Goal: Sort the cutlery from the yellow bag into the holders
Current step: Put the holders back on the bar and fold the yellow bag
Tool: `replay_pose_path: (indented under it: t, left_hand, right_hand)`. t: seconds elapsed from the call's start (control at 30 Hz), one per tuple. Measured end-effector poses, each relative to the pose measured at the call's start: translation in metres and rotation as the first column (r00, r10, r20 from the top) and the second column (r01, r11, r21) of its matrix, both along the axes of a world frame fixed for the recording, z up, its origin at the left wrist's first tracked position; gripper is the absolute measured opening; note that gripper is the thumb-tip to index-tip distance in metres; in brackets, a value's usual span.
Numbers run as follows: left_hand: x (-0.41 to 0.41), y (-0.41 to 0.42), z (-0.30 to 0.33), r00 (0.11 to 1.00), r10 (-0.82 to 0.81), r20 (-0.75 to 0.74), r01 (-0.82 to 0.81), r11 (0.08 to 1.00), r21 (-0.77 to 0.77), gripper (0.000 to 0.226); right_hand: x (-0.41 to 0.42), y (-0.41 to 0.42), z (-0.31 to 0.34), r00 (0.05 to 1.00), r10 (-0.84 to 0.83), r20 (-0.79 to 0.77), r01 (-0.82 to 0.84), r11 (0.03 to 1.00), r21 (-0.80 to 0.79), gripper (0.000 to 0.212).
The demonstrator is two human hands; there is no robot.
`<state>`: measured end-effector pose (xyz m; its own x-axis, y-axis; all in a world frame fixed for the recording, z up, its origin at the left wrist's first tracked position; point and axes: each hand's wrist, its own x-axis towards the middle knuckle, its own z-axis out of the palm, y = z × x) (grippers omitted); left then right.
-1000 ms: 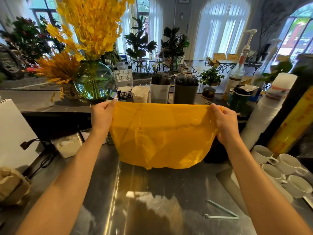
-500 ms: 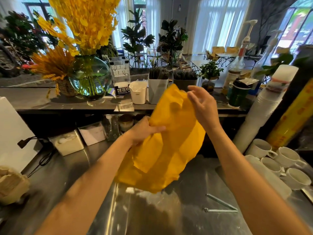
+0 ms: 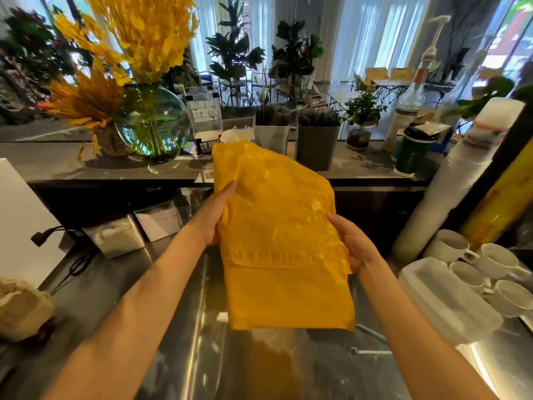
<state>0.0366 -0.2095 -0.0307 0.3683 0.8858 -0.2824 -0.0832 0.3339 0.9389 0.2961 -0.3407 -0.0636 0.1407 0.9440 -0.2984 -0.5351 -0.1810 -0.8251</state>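
The steel bench (image 3: pixel 178 327) lies below the yellow bag (image 3: pixel 282 243), which is folded flat and held up in the air, probably to fold it away because it looks empty. It is thin, crinkled plastic. The left hand (image 3: pixel 212 219) grips its left edge and the right hand (image 3: pixel 353 243) its right. Behind on the shelf, the white holder (image 3: pixel 271 137) and grey holder (image 3: pixel 317 147) already hold dark cutlery, though blurred.

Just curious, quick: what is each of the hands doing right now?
Left hand: gripping the folded yellow plastic bag.
Right hand: holding the same bag.
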Motion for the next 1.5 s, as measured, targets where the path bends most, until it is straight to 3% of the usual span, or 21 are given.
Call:
replay_pose_path:
  t: [0.13, 0.2, 0.3, 0.43, 0.5, 0.57, 0.63, 0.73, 0.77, 0.83, 0.93, 1.0, 1.1, 1.2, 1.33, 1.43, 1.5]
  left_hand:
    - [-0.007, 0.005, -0.025, 0.993, 0.031, -0.118, -0.027, 0.999, 0.038, 0.034]
    - [-0.011, 0.007, -0.049, 0.987, 0.098, -0.126, -0.097, 0.995, 0.010, 0.048]
    - [-0.015, 0.000, -0.096, 0.988, 0.033, -0.152, -0.054, 0.989, -0.138, 0.076]
    - [-0.013, -0.020, -0.157, 0.963, 0.084, -0.257, -0.149, 0.958, -0.246, 0.033]
    - [-0.012, -0.030, -0.183, 0.937, 0.183, -0.299, -0.232, 0.963, -0.137, 0.014]
    - [-0.015, -0.035, -0.208, 0.892, 0.233, -0.387, -0.226, 0.972, 0.064, 0.025]
    - [-0.020, -0.039, -0.244, 0.828, 0.221, -0.515, -0.115, 0.967, 0.230, 0.034]
    - [-0.032, -0.045, -0.311, 0.689, 0.200, -0.696, -0.047, 0.971, 0.232, 0.016]
    - [-0.033, -0.052, -0.321, 0.629, 0.207, -0.749, -0.031, 0.970, 0.242, 0.013]
    - [-0.024, -0.073, -0.318, 0.507, 0.263, -0.821, 0.098, 0.929, 0.358, 0.032]
    - [0.011, -0.102, -0.310, 0.493, 0.287, -0.821, 0.490, 0.689, 0.535, 0.051]
    - [0.032, -0.106, -0.319, 0.392, 0.215, -0.894, 0.683, 0.584, 0.440, 0.057]
    - [0.029, -0.095, -0.349, 0.242, 0.125, -0.962, 0.740, 0.618, 0.266, 0.064]
    - [0.005, -0.084, -0.368, 0.191, 0.143, -0.971, 0.766, 0.597, 0.239, 0.067]
    - [0.005, -0.080, -0.364, 0.191, 0.117, -0.975, 0.753, 0.620, 0.222, 0.069]
    - [0.032, -0.081, -0.346, 0.268, 0.129, -0.955, 0.738, 0.609, 0.290, 0.070]
    - [0.057, -0.094, -0.337, 0.350, 0.078, -0.934, 0.805, 0.485, 0.342, 0.071]
  right_hand:
    - [0.012, 0.010, -0.009, 0.955, -0.088, 0.282, 0.091, 0.996, 0.003, 0.034]
    - [0.011, 0.013, -0.023, 0.872, -0.123, 0.474, 0.154, 0.988, -0.028, 0.028]
    - [0.010, 0.012, -0.062, 0.831, -0.134, 0.540, 0.203, 0.977, -0.071, 0.024]
    - [0.017, -0.006, -0.121, 0.798, -0.226, 0.558, 0.291, 0.956, -0.029, 0.019]
    - [0.014, -0.016, -0.144, 0.745, -0.251, 0.618, 0.348, 0.937, -0.038, 0.022]
    - [0.008, -0.023, -0.166, 0.721, -0.251, 0.646, 0.362, 0.931, -0.043, 0.025]
    - [0.006, -0.027, -0.191, 0.683, -0.196, 0.703, 0.370, 0.923, -0.102, 0.029]
    - [0.009, -0.029, -0.230, 0.653, -0.024, 0.757, 0.365, 0.886, -0.286, 0.044]
    - [0.007, -0.030, -0.239, 0.609, 0.036, 0.792, 0.360, 0.877, -0.317, 0.055]
    - [0.000, -0.033, -0.253, 0.404, 0.143, 0.904, 0.342, 0.893, -0.294, 0.065]
    - [-0.020, -0.037, -0.277, 0.090, 0.138, 0.986, 0.087, 0.985, -0.146, 0.067]
    - [-0.032, -0.041, -0.298, -0.087, 0.216, 0.973, -0.096, 0.970, -0.224, 0.064]
    - [-0.026, -0.051, -0.332, -0.282, 0.328, 0.902, -0.140, 0.916, -0.377, 0.066]
    - [-0.012, -0.059, -0.348, -0.325, 0.365, 0.872, -0.126, 0.898, -0.422, 0.071]
    - [-0.016, -0.047, -0.335, -0.194, 0.367, 0.910, -0.060, 0.921, -0.384, 0.074]
    - [-0.016, -0.017, -0.325, -0.223, 0.131, 0.966, -0.049, 0.988, -0.145, 0.059]
    - [-0.006, 0.015, -0.324, -0.219, 0.117, 0.969, -0.081, 0.987, -0.137, 0.060]
